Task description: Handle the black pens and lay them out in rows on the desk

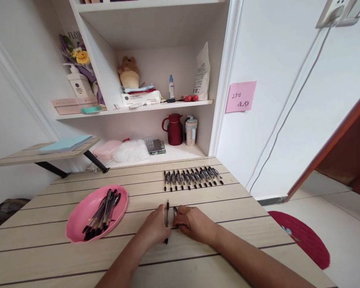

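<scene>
Near the middle of the table, my left hand [154,225] is closed around a slim black pen [167,214] that points away from me with its tip bare. Just to its right, my right hand [195,223] pinches a dark pen cap [175,211], a small gap apart from the pen. Beyond both hands lies a neat row of black pens and caps [195,179], set side by side. At the left, a pink scalloped dish [75,214] holds several more dark pens [103,216] in a loose pile.
A small raised stand [18,156] with blue paper [64,144] is at the table's back left. Behind the table, white shelves [156,110] hold a red jug [175,130], a pale cup [191,131] and a plush toy [129,73]. A red round stool [303,240] stands at the right.
</scene>
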A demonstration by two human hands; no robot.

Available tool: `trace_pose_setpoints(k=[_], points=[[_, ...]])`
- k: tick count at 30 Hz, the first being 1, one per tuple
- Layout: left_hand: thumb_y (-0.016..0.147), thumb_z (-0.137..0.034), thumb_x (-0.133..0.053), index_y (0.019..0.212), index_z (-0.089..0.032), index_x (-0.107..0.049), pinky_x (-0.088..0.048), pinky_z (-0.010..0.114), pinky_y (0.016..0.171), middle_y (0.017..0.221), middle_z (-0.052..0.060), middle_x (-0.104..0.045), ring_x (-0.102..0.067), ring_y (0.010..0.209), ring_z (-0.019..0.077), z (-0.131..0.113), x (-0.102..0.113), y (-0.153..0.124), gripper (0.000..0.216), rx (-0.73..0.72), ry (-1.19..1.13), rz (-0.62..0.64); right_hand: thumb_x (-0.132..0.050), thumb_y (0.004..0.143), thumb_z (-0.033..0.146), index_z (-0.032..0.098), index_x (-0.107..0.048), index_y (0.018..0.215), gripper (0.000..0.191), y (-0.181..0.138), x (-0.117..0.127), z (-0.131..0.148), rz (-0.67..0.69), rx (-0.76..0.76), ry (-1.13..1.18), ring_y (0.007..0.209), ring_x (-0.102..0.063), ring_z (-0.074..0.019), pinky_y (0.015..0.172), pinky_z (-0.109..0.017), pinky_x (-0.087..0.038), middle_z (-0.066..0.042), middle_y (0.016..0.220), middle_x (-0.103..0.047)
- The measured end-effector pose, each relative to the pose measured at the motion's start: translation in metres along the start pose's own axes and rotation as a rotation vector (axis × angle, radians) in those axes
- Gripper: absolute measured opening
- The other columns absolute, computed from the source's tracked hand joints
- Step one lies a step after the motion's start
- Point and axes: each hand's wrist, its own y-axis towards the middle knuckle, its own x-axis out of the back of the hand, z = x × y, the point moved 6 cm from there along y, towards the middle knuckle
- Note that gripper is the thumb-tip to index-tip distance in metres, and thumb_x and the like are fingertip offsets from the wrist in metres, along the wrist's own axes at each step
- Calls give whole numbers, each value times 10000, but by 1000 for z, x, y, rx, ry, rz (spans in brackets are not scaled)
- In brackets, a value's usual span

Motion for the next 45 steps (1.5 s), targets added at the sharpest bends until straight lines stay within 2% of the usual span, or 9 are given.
trace_pose_setpoints(k=[4, 7, 11, 15, 18, 21, 28, 35, 45], points=[[541, -97, -500, 1137, -155, -381, -337, 212, 395, 582, -66, -485, -467, 383, 95, 13, 9, 0, 611, 155, -222, 93, -404, 830, 225, 195, -608, 769, 215, 1, 0, 5, 61, 54, -159, 618, -481, -125, 549, -240, -298, -42, 761, -539], [547, -123, -503, 1076, -159, -397, -353, 195, 415, 610, -68, -465, -506, 436, 86, 15, 18, 1, 541, 188, -494, 115, -416, 822, 221, 172, -598, 754, 200, 0, -2, 10, 69, 74, -147, 626, -482, -123, 578, -245, -315, -54, 771, -546], [574, -160, -467, 909, -164, -459, -391, 195, 487, 603, -46, -477, -554, 552, 98, 7, 17, 3, 335, 196, -817, 218, -496, 751, 210, 185, -598, 769, 107, 1, 2, 4, -97, -36, 296, 665, -508, -120, 580, -222, -349, -29, 754, -559], [625, -224, -441, 837, -159, -500, -259, 163, 382, 570, -56, -451, -378, 382, 37, 0, 12, 10, 230, 138, -804, 161, -510, 734, 307, 169, -562, 760, 150, 9, 8, -34, -327, -359, 929, 484, -458, -81, 463, -202, -336, 19, 601, -527], [703, -392, -444, 892, -152, -534, -144, 172, 359, 559, -63, -432, -254, 346, 26, 0, 8, 18, 319, 61, -694, 61, -572, 667, 370, 161, -560, 721, 216, 18, 19, -65, -475, -546, 1111, 421, -415, -67, 422, -202, -308, 46, 519, -489], [694, -540, -444, 963, -134, -543, -150, 182, 377, 518, -70, -408, -236, 363, 42, 4, 8, 25, 497, -19, -632, -23, -633, 591, 342, 156, -579, 706, 226, 29, 29, -85, -551, -633, 1193, 432, -415, -66, 421, -200, -307, 52, 483, -480], [701, -571, -438, 1011, -109, -571, -220, 202, 425, 469, -57, -404, -319, 422, 90, 11, 16, 37, 572, -116, -538, -124, -661, 541, 280, 149, -599, 721, 231, 59, 33, -94, -491, -583, 1361, 455, -450, -64, 428, -197, -302, 50, 519, -498], [761, -525, -396, 962, -130, -602, -242, 209, 455, 466, -48, -404, -332, 452, 105, 8, 16, 35, 488, -161, -428, -141, -596, 596, 216, 159, -626, 709, 130, 63, 37, -96, -350, -475, 1212, 447, -429, -64, 457, -198, -329, 49, 492, -518], [798, -479, -369, 1035, -103, -585, -285, 215, 509, 475, -46, -421, -380, 488, 109, 5, 16, 35, 494, -200, -356, -87, -551, 584, 147, 155, -639, 678, 129, 64, 38, -84, -237, -480, 1075, 459, -423, -68, 440, -186, -304, 39, 488, -517]])
